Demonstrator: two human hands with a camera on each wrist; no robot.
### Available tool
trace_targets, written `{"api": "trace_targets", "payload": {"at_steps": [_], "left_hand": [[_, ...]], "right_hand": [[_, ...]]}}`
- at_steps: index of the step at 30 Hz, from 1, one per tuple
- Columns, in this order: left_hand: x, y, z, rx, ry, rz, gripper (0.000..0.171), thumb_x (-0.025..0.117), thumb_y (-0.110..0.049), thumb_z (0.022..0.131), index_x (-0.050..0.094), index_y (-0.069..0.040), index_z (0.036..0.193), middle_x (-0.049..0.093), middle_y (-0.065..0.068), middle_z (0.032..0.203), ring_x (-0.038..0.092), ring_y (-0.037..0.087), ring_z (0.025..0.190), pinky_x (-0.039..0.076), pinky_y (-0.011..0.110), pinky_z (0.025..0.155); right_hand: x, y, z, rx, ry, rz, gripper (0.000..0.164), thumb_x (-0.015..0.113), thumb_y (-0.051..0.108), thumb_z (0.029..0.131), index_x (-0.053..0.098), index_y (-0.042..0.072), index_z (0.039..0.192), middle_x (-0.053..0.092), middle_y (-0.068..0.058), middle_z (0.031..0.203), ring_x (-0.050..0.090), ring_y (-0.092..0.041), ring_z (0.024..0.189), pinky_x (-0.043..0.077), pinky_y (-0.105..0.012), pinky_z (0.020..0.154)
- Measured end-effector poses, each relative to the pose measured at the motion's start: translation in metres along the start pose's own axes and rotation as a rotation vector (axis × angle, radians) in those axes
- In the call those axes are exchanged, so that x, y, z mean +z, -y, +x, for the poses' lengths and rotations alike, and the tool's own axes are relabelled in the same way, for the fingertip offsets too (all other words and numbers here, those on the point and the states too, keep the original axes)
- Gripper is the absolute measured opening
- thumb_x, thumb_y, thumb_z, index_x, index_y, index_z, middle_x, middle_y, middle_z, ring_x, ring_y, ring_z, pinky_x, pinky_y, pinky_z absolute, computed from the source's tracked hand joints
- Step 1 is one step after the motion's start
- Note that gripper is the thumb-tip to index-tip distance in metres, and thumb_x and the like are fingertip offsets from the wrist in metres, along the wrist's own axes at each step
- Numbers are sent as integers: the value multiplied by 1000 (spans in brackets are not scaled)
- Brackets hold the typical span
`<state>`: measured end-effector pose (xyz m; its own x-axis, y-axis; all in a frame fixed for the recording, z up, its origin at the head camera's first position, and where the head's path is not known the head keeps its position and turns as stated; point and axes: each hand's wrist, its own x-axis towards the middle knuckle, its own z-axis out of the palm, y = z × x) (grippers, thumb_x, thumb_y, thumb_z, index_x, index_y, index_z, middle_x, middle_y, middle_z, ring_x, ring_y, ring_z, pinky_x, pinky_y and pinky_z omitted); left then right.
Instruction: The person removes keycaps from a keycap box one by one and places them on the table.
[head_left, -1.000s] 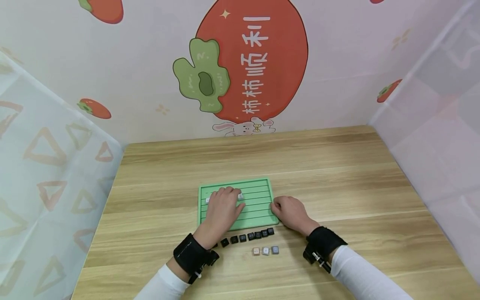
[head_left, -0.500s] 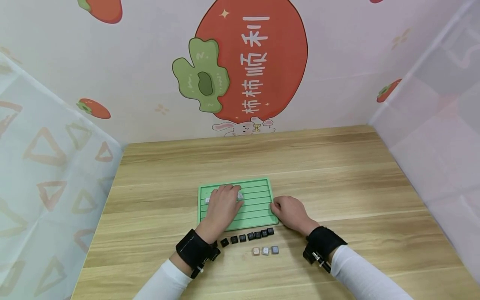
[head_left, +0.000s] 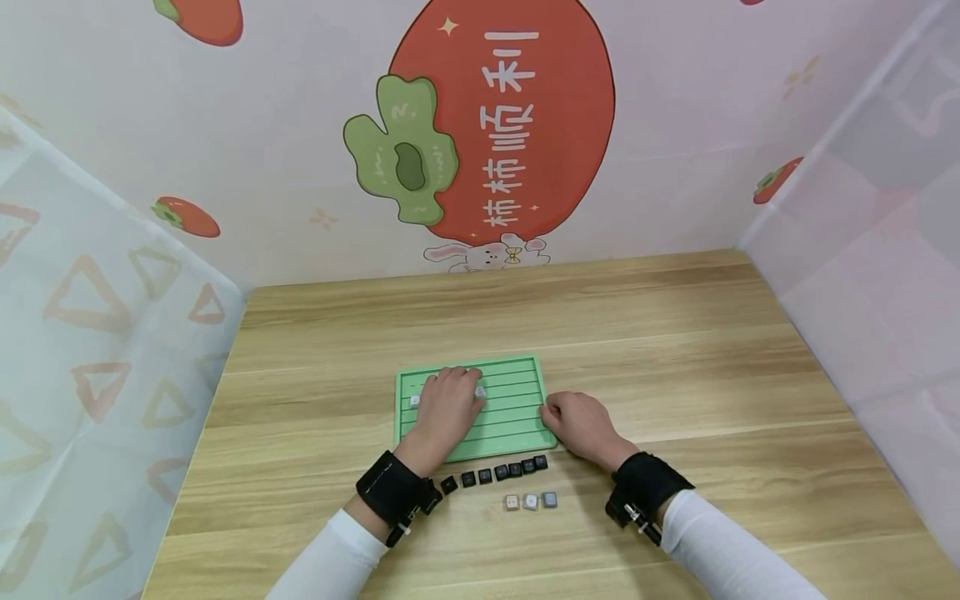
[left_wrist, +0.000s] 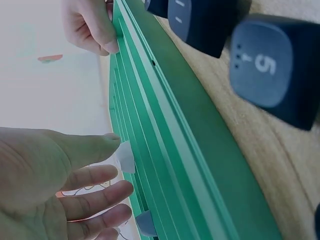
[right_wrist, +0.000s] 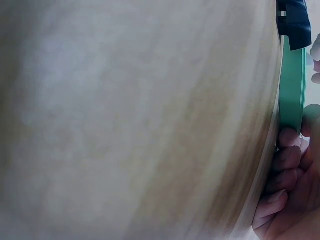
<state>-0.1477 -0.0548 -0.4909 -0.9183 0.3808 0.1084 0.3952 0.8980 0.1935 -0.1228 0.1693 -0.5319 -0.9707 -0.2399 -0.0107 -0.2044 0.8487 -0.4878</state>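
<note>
Evidently the left hand [head_left: 447, 408] had shifted over the preceding second: it had edged slightly forward, and its thumb [left_wrist: 97, 149], earlier splayed clear, had drawn in beside a light keycap [head_left: 481, 392] in a slot of the green tray [head_left: 517, 410]. The cap was found between thumb and index fingertip, apparently pinched; the remaining fingers were extended, and how firm the hold was could not be established. The wrist strap [head_left: 390, 490] had travelled with the hand and covered the left end of the row of black keycaps [head_left: 502, 472].

No change was noted at the right hand [head_left: 587, 425]. Its fingers were curled at the tray's right edge, with the rim held between thumb and forefinger. The tray lay flat on the bench [head_left: 675, 350] in its former place.

A second light keycap [head_left: 415, 401] sat towards the tray's left end, near the left hand. The black caps lay on the bench just in front of the tray, with a group of three paler caps [head_left: 531, 502] nearer the person; both appeared undisturbed. In the inspector's judgement, the closing thumb indicated fine adjustment of one cap's seating, with the right hand steadying the tray.
</note>
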Motion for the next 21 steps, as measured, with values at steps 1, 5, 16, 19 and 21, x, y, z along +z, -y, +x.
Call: {"api": "trace_targets", "payload": {"at_steps": [1, 5, 16, 19, 21], "left_hand": [[0, 0, 0, -1, 0, 3, 33, 69, -24, 82, 68, -10, 112, 69, 7, 100, 61, 23, 86, 46, 39, 69], [1, 1, 1, -9, 0, 7, 30, 68, -22, 82, 69, -10, 109, 69, 5, 97, 61, 23, 84, 46, 38, 67], [5, 1, 3, -13, 13, 10, 27, 69, -22, 82, 70, -11, 106, 68, 4, 90, 62, 23, 83, 45, 37, 66], [5, 1, 3, -8, 10, 15, 25, 69, -22, 82, 70, -11, 104, 68, 3, 88, 62, 22, 81, 45, 36, 64], [5, 0, 4, -4, 5, 12, 22, 69, -21, 82, 71, -11, 102, 67, 3, 85, 61, 22, 78, 44, 35, 62]], "right_hand": [[0, 1, 0, 0, 1, 1, 41, 51, 27, 92, 38, 16, 55, 28, 7, 50, 32, -11, 46, 25, -27, 50], [-1, 2, 0, -2, 2, 3, 40, 51, 26, 92, 38, 16, 55, 28, 7, 50, 31, -11, 46, 25, -27, 50], [-1, 2, -1, -11, -16, -5, 41, 51, 26, 92, 36, 17, 55, 28, 7, 50, 31, -10, 46, 25, -26, 49], [-1, 1, -1, -3, -2, -3, 41, 50, 27, 92, 37, 17, 55, 28, 7, 50, 31, -10, 46, 26, -26, 50], [-1, 1, 0, 0, 4, -4, 41, 49, 28, 92, 37, 17, 55, 28, 7, 50, 32, -10, 46, 26, -27, 50]]}}
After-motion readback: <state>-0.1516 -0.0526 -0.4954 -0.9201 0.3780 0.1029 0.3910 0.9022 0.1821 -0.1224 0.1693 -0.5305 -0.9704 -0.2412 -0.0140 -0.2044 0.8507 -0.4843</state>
